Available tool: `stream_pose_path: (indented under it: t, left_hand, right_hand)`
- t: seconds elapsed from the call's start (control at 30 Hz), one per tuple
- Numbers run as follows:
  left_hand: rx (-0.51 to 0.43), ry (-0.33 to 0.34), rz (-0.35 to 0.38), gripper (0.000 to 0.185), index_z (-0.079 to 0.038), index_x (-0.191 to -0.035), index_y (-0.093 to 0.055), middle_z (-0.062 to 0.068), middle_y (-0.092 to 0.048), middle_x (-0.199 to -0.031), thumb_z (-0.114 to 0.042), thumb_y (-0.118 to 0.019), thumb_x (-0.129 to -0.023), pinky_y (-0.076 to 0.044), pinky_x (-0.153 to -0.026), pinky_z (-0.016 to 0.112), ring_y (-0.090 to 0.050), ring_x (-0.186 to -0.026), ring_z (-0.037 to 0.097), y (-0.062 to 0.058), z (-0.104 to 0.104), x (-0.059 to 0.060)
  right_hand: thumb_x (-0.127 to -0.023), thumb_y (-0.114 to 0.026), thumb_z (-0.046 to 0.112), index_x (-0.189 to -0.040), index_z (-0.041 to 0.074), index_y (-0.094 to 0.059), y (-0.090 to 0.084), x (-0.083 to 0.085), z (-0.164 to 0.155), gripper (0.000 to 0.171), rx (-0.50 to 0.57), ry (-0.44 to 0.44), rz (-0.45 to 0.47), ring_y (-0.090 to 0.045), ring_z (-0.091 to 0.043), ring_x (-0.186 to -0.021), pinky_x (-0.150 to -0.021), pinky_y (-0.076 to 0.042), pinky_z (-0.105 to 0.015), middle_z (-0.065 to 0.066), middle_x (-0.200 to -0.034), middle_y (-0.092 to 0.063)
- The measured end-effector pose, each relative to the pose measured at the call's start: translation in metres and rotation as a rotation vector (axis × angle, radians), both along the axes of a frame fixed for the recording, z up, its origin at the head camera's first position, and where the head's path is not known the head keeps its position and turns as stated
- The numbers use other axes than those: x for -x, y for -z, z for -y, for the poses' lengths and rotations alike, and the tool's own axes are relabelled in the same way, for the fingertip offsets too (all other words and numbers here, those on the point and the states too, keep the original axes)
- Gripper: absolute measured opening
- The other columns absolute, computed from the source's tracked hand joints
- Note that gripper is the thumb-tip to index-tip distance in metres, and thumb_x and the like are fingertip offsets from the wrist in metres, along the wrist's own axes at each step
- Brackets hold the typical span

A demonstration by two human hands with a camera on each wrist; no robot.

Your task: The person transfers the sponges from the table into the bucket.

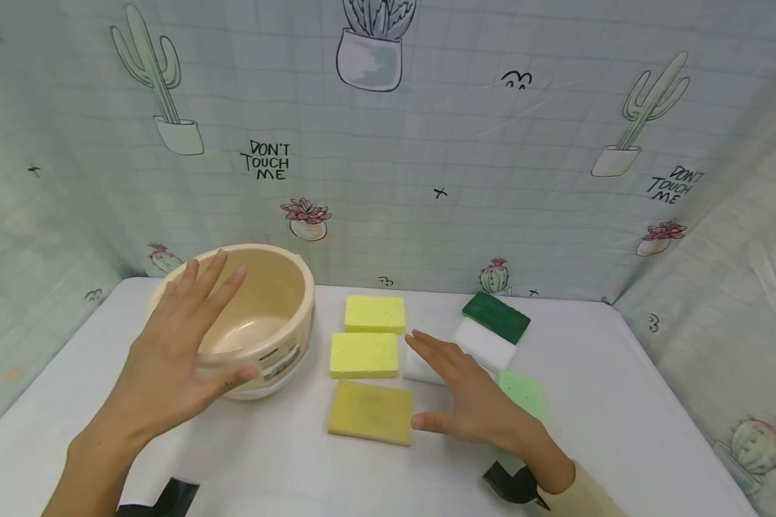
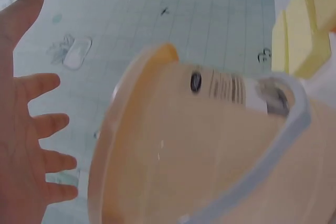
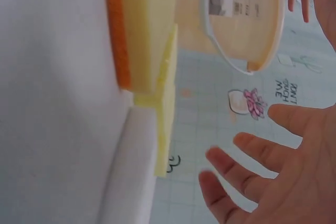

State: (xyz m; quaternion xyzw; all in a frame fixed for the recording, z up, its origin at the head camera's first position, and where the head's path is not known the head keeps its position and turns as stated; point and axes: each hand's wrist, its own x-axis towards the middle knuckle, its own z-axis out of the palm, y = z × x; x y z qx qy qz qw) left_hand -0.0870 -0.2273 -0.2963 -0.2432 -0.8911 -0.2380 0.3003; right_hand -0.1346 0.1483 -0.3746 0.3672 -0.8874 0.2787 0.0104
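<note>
A cream bucket (image 1: 252, 291) with a pale handle (image 2: 262, 163) and a printed label stands at the left. My left hand (image 1: 174, 352) is over its near left side, fingers spread and nothing held. In the left wrist view, a gap shows between those fingers and the rim. My right hand (image 1: 472, 395) hovers palm inward beside the white sponges (image 1: 485, 345), partly hiding them, its fingers loosely extended. To its left, three yellow sponges form a column: back (image 1: 375, 314), middle (image 1: 363, 355) and front (image 1: 371, 413). Orange lines the underside of the nearest sponge (image 3: 142, 35) in the right wrist view.
A dark green pad (image 1: 496, 317) lies at the back of the right-hand group. Light green sponge (image 1: 522, 393) shows behind my right wrist. Cactus-printed cloth (image 1: 440, 143) hangs along the back and sides of the white table (image 1: 621, 402).
</note>
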Motion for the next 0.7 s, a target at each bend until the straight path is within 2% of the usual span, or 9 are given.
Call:
stream_pose_path:
  t: [0.1, 0.2, 0.37, 0.47, 0.57, 0.7]
  left_hand:
    - [-0.034, -0.052, -0.011, 0.09, -0.019, -0.149, -0.035, 0.008, -0.024, -0.156, -0.074, -0.052, -0.079, -0.007, -0.112, 0.054, -0.012, -0.142, 0.037, 0.006, 0.014, -0.002]
    - [-0.079, -0.095, -0.013, 0.089, -0.018, -0.149, -0.037, 0.009, -0.025, -0.155, -0.071, -0.055, -0.08, -0.006, -0.112, 0.057, -0.013, -0.142, 0.037, 0.012, 0.025, -0.002]
    - [-0.17, -0.145, 0.017, 0.082, -0.018, -0.148, -0.037, 0.004, -0.025, -0.156, -0.057, -0.064, -0.082, -0.006, -0.111, 0.057, -0.014, -0.143, 0.035, 0.023, 0.038, 0.003]
    - [-0.225, -0.183, 0.074, 0.077, -0.02, -0.149, -0.035, 0.001, -0.022, -0.157, -0.043, -0.069, -0.084, -0.007, -0.108, 0.063, -0.013, -0.143, 0.033, 0.03, 0.043, 0.004]
    - [-0.273, -0.216, 0.138, 0.075, -0.024, -0.15, -0.033, 0.0, -0.02, -0.157, -0.031, -0.069, -0.085, -0.007, -0.104, 0.069, -0.011, -0.144, 0.031, 0.039, 0.047, 0.005]
    - [-0.349, -0.206, 0.198, 0.074, -0.025, -0.151, -0.03, 0.001, -0.019, -0.158, -0.021, -0.065, -0.086, -0.006, -0.107, 0.065, -0.012, -0.144, 0.022, 0.048, 0.053, 0.008]
  right_hand:
    - [-0.075, -0.076, 0.05, -0.153, 0.035, -0.018, 0.008, -0.004, 0.003, 0.098, 0.009, 0.006, 0.071, -0.036, -0.017, -0.132, -0.096, -0.038, -0.057, 0.012, -0.154, -0.022]
    - [-0.077, -0.075, 0.051, -0.153, 0.033, -0.02, 0.014, -0.006, 0.005, 0.095, 0.002, -0.012, 0.113, -0.048, -0.014, -0.118, -0.087, -0.047, -0.044, 0.012, -0.152, -0.023]
    - [-0.078, -0.073, 0.051, -0.152, 0.028, -0.024, 0.021, -0.006, 0.005, 0.092, -0.011, -0.034, 0.14, -0.052, -0.009, -0.09, -0.068, -0.046, -0.025, 0.009, -0.144, -0.033]
    - [-0.079, -0.075, 0.044, -0.151, 0.025, -0.027, 0.024, -0.007, 0.006, 0.088, 0.039, -0.057, 0.208, -0.051, -0.011, -0.08, -0.062, -0.044, -0.023, 0.003, -0.135, -0.04]
    - [-0.079, -0.077, 0.039, -0.149, 0.022, -0.031, 0.029, -0.008, 0.009, 0.085, 0.105, -0.087, 0.296, -0.053, -0.012, -0.078, -0.063, -0.044, -0.022, 0.001, -0.128, -0.044]
    - [-0.077, -0.08, 0.036, -0.145, 0.018, -0.036, 0.04, -0.009, 0.012, 0.084, 0.16, -0.128, 0.351, -0.052, -0.012, -0.075, -0.061, -0.045, -0.021, 0.0, -0.112, -0.048]
